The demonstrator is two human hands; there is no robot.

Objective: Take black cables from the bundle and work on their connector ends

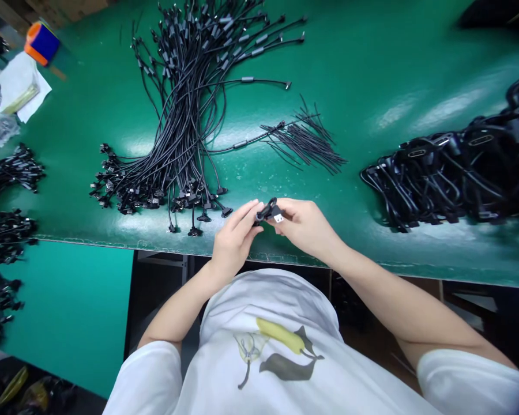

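Both hands meet over the near edge of the green table (372,69). My left hand (233,239) pinches one side of a small coiled black cable (268,211) with a plug end showing. My right hand (305,222) is closed on its other side. Just beyond them lies a large fan of loose black cables (185,115), their plugs spread along the near side. A small bunch of thin black ties (305,141) lies to the right of that fan.
A heap of coiled black cables (454,173) sits at the right. More cable bundles (8,196) lie at the left, above a teal surface (69,311). White papers (19,80) and an orange-blue object (41,43) occupy the far left corner.
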